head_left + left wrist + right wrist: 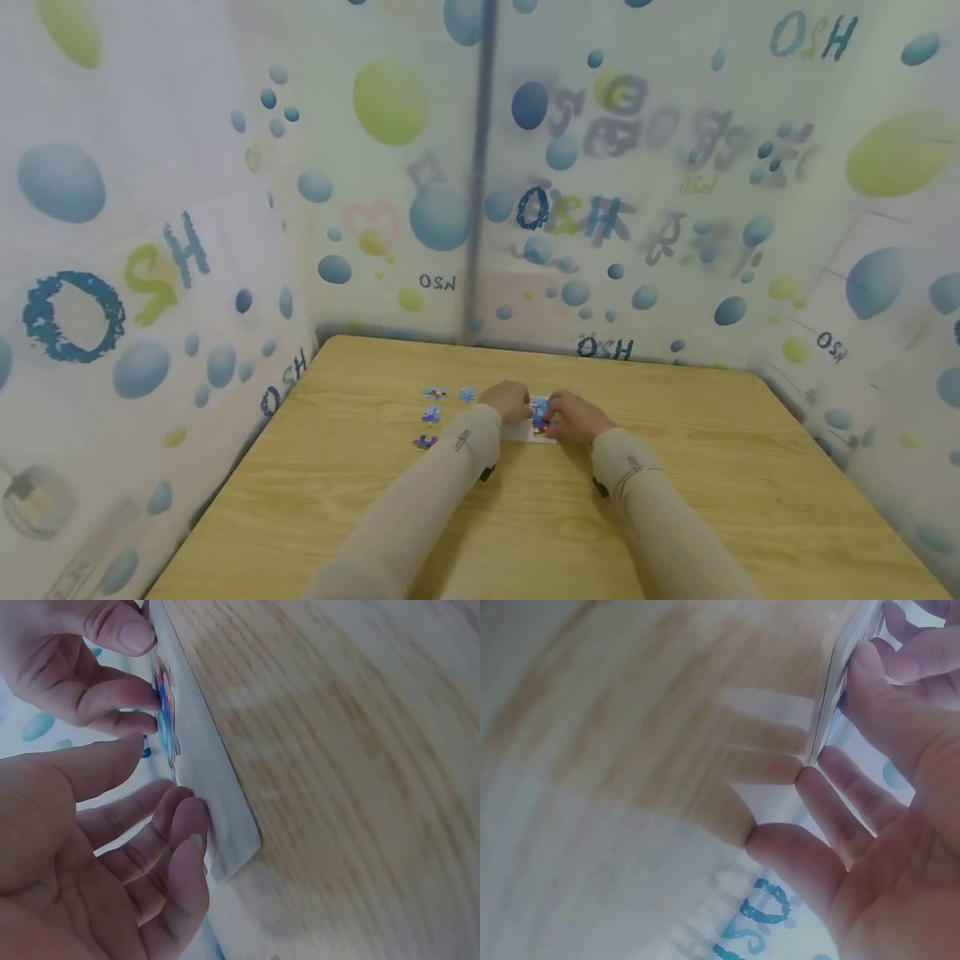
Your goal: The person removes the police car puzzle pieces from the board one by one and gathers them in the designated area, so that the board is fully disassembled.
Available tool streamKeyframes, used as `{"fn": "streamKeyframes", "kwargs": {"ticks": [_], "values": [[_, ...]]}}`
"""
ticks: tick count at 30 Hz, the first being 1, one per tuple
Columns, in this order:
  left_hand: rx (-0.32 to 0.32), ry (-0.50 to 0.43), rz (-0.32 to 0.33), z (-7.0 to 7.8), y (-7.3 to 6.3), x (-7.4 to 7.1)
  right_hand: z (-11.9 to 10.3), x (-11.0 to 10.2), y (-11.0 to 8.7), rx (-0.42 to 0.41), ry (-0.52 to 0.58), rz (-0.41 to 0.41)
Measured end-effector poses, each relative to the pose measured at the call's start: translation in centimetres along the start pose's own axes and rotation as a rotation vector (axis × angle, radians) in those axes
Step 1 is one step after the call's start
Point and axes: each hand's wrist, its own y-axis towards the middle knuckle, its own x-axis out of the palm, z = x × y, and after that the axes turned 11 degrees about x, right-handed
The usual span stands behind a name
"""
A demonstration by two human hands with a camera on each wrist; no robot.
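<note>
In the head view my left hand (508, 402) lies at the left of a white puzzle board (517, 432), and my right hand (576, 417) at its right side. Blue jigsaw pieces (540, 415) lie on the board between the hands. From the left wrist, the left hand (112, 855) has loosely bent fingers touching the board, thumb apart from them. The right thumb and fingers are at the jigsaw pieces. The right wrist view shows the right hand (885, 802) with its thumb at the board and its other fingers spread along the edge, some touching the table.
Loose jigsaw pieces lie left of the board: a colourful one (435, 392), a light blue one (467, 394), a blue one (431, 414) and a darker one (425, 442). The wooden table (675, 400) meets patterned curtains (390, 208) behind and at both sides.
</note>
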Motion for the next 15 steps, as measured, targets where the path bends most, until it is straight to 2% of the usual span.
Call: {"fn": "streamKeyframes", "kwargs": {"ticks": [2,7,9,12,15], "values": [[-0.005,-0.016,0.005,-0.1,-0.1,0.2,-0.2,0.4,0.1,0.019,0.001,0.011],[-0.005,-0.047,0.007,-0.8,0.3,2.0,-0.6,1.6,-0.3,0.029,0.0,0.015],[-0.005,-0.091,0.009,-1.0,0.8,2.3,-0.6,1.4,-0.5,0.032,0.001,0.01],[0.0,-0.211,0.01,-0.6,1.5,1.8,-0.5,0.4,-0.4,0.054,-0.005,0.019],[-0.009,-0.306,0.016,-0.5,1.7,1.7,-0.7,0.1,-0.6,0.077,0.008,0.01]]}}
